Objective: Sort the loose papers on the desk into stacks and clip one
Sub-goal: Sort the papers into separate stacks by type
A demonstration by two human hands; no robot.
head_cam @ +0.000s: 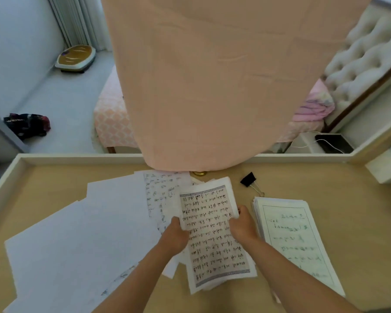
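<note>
A stack of handwritten sheets with a grey border point(215, 242) sits at the middle of the wooden desk point(339, 195). My left hand point(175, 236) grips its left edge and my right hand point(243, 224) grips its right edge. To the right lies a neat stack of green-lined sheets point(296, 242). Loose white papers point(77, 240) spread over the left half of the desk, one with handwriting point(160, 193) at the back. A black binder clip point(250, 180) lies behind the two stacks.
A peach cloth point(212, 86) hangs over the mirror above the desk's back edge. A small gold object point(199, 173) peeks from under it. A white box point(386, 166) stands at the far right. A raised rim point(77, 157) borders the desk.
</note>
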